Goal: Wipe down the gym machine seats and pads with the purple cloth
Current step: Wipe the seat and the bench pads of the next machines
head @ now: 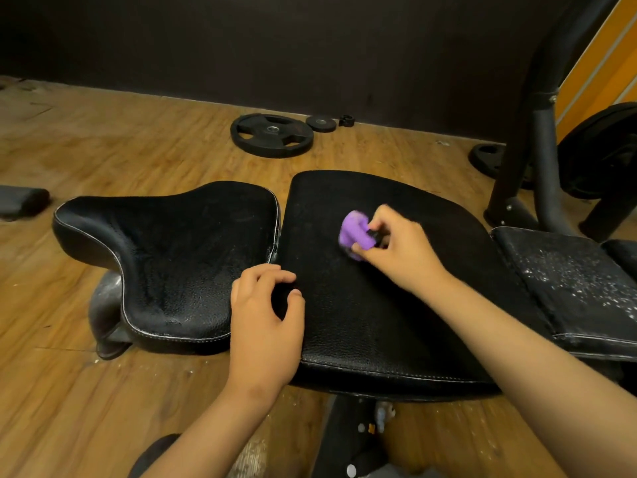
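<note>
Now mid-wipe on the middle pad [362, 305], with the purple cloth [355, 234] bunched in the pinch of the right hand [400, 250] toward its far edge and the left hand [265, 315] loosely curled, empty, on its left edge; next, probably sweeping right to the white-speckled pad [579, 284], minding the machine upright [531, 139] just beyond.

Dim warm light, edges bowed by the lens (right hand [396, 244] blurred).

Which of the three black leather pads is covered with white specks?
The narrow black leather pad at the far right; the saddle-shaped seat and wide middle pad show almost none.
</note>
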{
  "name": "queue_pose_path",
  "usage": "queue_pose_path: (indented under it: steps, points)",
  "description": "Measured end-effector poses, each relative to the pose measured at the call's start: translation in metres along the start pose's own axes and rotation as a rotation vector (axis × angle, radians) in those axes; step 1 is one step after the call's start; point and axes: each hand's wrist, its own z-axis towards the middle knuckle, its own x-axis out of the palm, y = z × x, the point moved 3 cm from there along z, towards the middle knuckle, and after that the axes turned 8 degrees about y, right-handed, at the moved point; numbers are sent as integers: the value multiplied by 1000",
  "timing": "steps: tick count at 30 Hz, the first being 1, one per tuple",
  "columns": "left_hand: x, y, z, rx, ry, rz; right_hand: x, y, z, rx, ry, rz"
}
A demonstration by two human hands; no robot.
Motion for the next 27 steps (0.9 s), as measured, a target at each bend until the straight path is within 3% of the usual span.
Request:
queue_pose_path:
  steps: [4,11,18,27]
  points:
    - [3,1,1,-58,33,5,21,14,0,-144,180,-27]
    - [2,2,0,-104,23,-64,24,3,82,-12,6,-83]
    - [4,4,1,-105,-25,-112,49,33,27,-249,312,-1]
    - [5,5,0,-127,-24,-169,40,15,142,-124,135,-163]
